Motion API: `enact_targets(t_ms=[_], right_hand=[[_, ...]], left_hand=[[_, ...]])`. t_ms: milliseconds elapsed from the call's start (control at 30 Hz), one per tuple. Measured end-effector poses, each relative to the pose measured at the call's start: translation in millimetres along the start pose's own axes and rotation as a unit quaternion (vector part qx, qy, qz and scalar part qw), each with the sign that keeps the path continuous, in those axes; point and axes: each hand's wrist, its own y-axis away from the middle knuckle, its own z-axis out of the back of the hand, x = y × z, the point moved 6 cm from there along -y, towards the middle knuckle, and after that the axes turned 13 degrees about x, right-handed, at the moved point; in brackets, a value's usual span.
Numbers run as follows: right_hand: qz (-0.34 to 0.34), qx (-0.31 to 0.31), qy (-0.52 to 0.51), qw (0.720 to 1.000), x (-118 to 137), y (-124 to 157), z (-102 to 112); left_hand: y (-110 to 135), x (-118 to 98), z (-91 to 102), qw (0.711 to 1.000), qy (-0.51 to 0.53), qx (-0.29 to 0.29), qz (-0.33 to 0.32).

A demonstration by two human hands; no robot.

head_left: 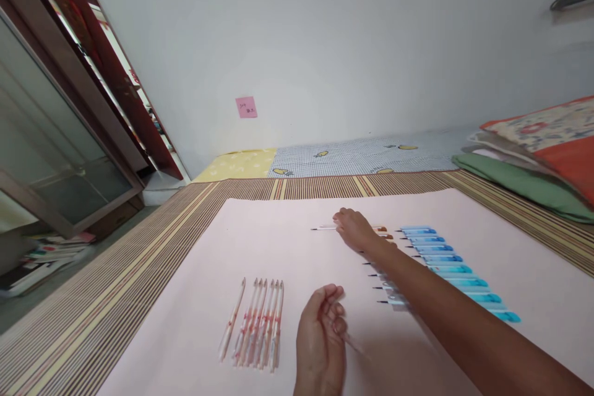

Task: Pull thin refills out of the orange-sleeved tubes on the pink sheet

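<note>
My right hand (353, 229) reaches across the pink sheet (260, 229) and pinches a thin pen refill (322, 228) at the far end of a row of refills. That row (383, 288) is partly hidden under my forearm, beside a row of blue pen barrels (445, 263). Closer to me, my left hand (321, 337) is curled around a thin clear piece (355, 343) that pokes out to the right. Several pink-patterned pens (260, 328) lie side by side to the left of that hand.
The pink sheet lies on a striped mat (139, 247). Folded bedding and a pillow (538, 154) sit at the right. A glass-door cabinet (55, 136) stands at the left with books on the floor. A pink sticky note (245, 106) is on the wall.
</note>
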Motion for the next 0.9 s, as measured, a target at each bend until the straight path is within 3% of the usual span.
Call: enact_targets(t_ms=[167,900], right_hand=[[0.028,0.006,0.005,1.0,9.9,-7.7,-3.1],[0.024,0.021,0.01,0.999,10.4,-6.7,-5.3]], left_hand=[[-0.2,0.0,0.1,1.0,-0.002,0.003,0.002],[-1.1,-2.3,-0.1,1.0,0.017,0.0,0.006]])
